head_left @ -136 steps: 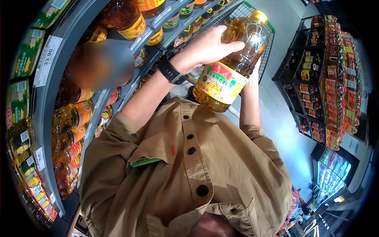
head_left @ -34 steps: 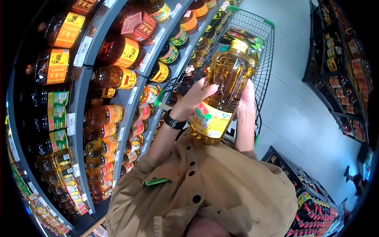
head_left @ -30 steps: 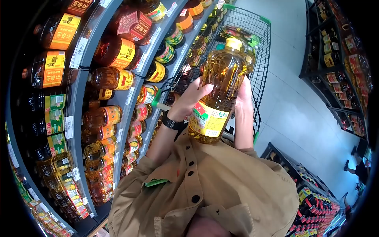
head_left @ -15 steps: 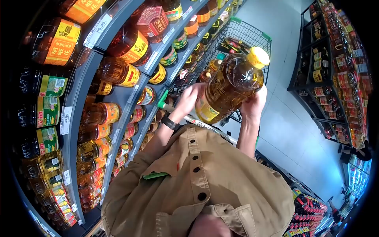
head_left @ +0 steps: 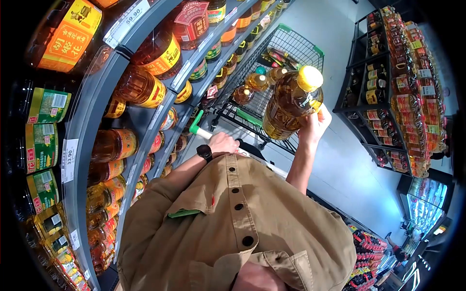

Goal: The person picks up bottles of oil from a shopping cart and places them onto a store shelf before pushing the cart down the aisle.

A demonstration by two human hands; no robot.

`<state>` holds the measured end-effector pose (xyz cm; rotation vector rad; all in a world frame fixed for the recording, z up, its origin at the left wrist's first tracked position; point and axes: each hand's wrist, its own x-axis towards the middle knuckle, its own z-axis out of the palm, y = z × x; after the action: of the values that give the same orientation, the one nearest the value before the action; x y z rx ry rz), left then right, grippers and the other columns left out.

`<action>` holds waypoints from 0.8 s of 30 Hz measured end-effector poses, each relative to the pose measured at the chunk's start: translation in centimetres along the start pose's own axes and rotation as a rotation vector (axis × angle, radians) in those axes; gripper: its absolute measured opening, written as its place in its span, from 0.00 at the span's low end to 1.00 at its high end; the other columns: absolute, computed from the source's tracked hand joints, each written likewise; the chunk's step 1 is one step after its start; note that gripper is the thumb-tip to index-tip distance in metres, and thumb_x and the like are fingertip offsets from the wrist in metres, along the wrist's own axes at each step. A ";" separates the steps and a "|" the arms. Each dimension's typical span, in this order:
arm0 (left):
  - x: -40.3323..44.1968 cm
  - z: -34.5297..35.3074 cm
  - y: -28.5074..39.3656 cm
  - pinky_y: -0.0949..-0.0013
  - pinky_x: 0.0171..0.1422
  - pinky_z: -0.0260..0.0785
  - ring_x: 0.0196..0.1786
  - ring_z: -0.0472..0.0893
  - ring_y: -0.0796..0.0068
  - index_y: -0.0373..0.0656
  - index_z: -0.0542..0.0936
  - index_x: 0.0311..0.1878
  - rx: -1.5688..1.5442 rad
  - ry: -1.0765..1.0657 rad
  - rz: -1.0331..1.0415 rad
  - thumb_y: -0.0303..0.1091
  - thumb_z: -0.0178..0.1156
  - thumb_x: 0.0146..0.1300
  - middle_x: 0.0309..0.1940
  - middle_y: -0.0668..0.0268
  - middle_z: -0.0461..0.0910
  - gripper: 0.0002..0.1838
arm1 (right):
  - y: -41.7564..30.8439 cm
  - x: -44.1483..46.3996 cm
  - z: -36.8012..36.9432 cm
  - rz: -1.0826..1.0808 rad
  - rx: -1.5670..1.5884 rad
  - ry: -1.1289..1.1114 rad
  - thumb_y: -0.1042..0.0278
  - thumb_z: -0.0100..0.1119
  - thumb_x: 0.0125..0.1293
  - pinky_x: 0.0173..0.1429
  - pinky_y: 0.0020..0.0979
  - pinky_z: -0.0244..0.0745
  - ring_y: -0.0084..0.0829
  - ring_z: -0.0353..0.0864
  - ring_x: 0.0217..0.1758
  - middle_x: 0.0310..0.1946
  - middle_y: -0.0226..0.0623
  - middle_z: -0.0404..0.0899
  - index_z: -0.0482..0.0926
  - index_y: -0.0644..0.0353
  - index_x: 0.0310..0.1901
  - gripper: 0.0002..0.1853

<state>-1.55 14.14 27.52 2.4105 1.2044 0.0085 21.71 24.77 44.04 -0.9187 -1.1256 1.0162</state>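
My right hand (head_left: 314, 126) grips a large bottle of golden oil (head_left: 285, 109) near its yellow cap, holding it tilted over the near end of the shopping cart (head_left: 318, 63). On my left wrist is a black watch, and my left hand (head_left: 224, 144) is closed on the cart's handle (head_left: 201, 132), away from the bottle. Inside the cart lie several oil bottles (head_left: 257, 81) and some dark packets (head_left: 277, 58) farther along.
Curved shelves (head_left: 94, 116) packed with oil bottles run along the left, close to my left arm. Pale floor (head_left: 340, 155) extends right of the cart to a black rack (head_left: 395, 116) of bottles. Red-capped bottles (head_left: 371, 252) are stacked at lower right, and a lit cooler (head_left: 424, 203) stands behind.
My left hand has let go of the bottle and moved down to the cart handle. My right hand alone now holds the bottle, its label turned out of sight.
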 end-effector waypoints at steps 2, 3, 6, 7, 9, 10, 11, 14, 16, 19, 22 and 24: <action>0.5 0.8 -0.8 0.57 0.25 0.74 0.23 0.84 0.56 0.46 0.82 0.22 0.005 0.104 0.010 0.56 0.59 0.60 0.17 0.59 0.81 0.23 | 0.2 0.0 0.4 -0.001 0.026 0.003 0.73 0.58 0.70 0.22 0.18 0.47 0.10 0.59 0.18 0.24 0.23 0.75 0.80 0.64 0.38 0.05; 0.8 -0.5 -0.4 0.58 0.25 0.74 0.22 0.83 0.57 0.46 0.83 0.21 -0.013 0.107 0.009 0.60 0.60 0.59 0.16 0.59 0.81 0.25 | 0.1 -0.1 0.6 0.010 0.040 0.008 0.73 0.58 0.70 0.22 0.18 0.47 0.10 0.59 0.18 0.23 0.23 0.75 0.79 0.64 0.37 0.05; 2.5 -0.5 -1.1 0.60 0.26 0.74 0.20 0.82 0.59 0.47 0.86 0.21 -0.042 0.211 0.018 0.71 0.63 0.51 0.14 0.61 0.80 0.32 | 0.2 -0.1 0.9 0.022 0.054 0.015 0.73 0.59 0.68 0.22 0.18 0.47 0.09 0.58 0.18 0.24 0.22 0.75 0.80 0.63 0.36 0.04; 3.2 -0.6 -1.5 0.59 0.25 0.72 0.20 0.81 0.58 0.46 0.84 0.22 -0.074 0.226 0.036 0.69 0.65 0.51 0.14 0.60 0.78 0.31 | 0.1 -0.1 1.2 0.012 0.062 0.028 0.73 0.59 0.68 0.22 0.18 0.47 0.09 0.58 0.18 0.24 0.22 0.75 0.80 0.64 0.36 0.04; 4.4 -0.5 -2.1 0.58 0.25 0.71 0.20 0.80 0.56 0.45 0.82 0.21 -0.090 0.262 0.049 0.68 0.66 0.50 0.13 0.59 0.76 0.30 | 0.2 0.3 1.4 -0.016 0.065 0.025 0.74 0.58 0.67 0.22 0.17 0.48 0.09 0.59 0.19 0.24 0.22 0.76 0.80 0.64 0.36 0.04; 5.1 -0.6 -2.3 0.58 0.25 0.71 0.20 0.80 0.56 0.45 0.81 0.20 -0.074 0.284 0.045 0.68 0.66 0.49 0.13 0.59 0.76 0.31 | 0.4 0.8 1.3 -0.023 0.069 0.020 0.74 0.58 0.67 0.22 0.17 0.49 0.09 0.60 0.19 0.24 0.22 0.76 0.80 0.65 0.36 0.04; 5.8 -0.6 -2.5 0.58 0.25 0.71 0.21 0.80 0.56 0.45 0.80 0.20 -0.059 0.305 0.041 0.69 0.66 0.49 0.13 0.60 0.76 0.31 | 0.5 1.1 1.3 -0.028 0.072 0.016 0.75 0.58 0.67 0.22 0.17 0.49 0.09 0.60 0.19 0.24 0.22 0.76 0.80 0.65 0.36 0.04; 7.6 -1.0 -3.0 0.57 0.26 0.71 0.21 0.80 0.56 0.44 0.77 0.19 -0.069 0.360 0.043 0.70 0.67 0.47 0.14 0.60 0.76 0.33 | 1.4 2.4 0.3 -0.045 0.071 -0.013 0.75 0.59 0.65 0.23 0.16 0.52 0.09 0.64 0.21 0.26 0.24 0.79 0.81 0.67 0.37 0.04; 8.8 -1.4 -3.4 0.57 0.27 0.72 0.22 0.81 0.55 0.42 0.80 0.26 -0.081 0.365 0.015 0.71 0.67 0.47 0.14 0.59 0.76 0.35 | 1.5 3.8 0.5 -0.084 0.044 -0.019 0.75 0.59 0.65 0.25 0.15 0.54 0.09 0.66 0.22 0.28 0.26 0.81 0.82 0.68 0.38 0.05; 10.2 -6.2 -2.4 0.56 0.40 0.77 0.36 0.85 0.54 0.36 0.77 0.53 -0.137 0.052 -0.181 0.70 0.71 0.45 0.30 0.54 0.83 0.46 | 3.3 6.2 -1.5 -0.109 0.002 -0.109 0.72 0.62 0.67 0.37 0.20 0.71 0.15 0.77 0.32 0.33 0.30 0.84 0.83 0.70 0.41 0.08; 12.9 -7.4 -2.5 0.54 0.61 0.73 0.57 0.80 0.49 0.35 0.67 0.67 -0.432 0.683 -0.093 0.64 0.78 0.40 0.54 0.48 0.78 0.57 | 4.6 8.8 -2.9 -0.114 -0.110 -0.182 0.70 0.64 0.68 0.44 0.23 0.75 0.17 0.78 0.37 0.35 0.30 0.85 0.84 0.71 0.43 0.10; 14.5 -10.0 -2.4 0.52 0.75 0.63 0.71 0.68 0.47 0.35 0.58 0.73 -0.618 0.674 -0.111 0.59 0.83 0.36 0.68 0.46 0.66 0.66 | 4.9 10.5 -3.7 -0.077 -0.149 -0.245 0.71 0.62 0.69 0.43 0.23 0.75 0.17 0.78 0.37 0.35 0.30 0.85 0.84 0.71 0.43 0.10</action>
<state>3.60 30.30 32.84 1.8188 1.3381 1.0647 25.81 35.94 41.48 -0.8770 -1.4474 1.0115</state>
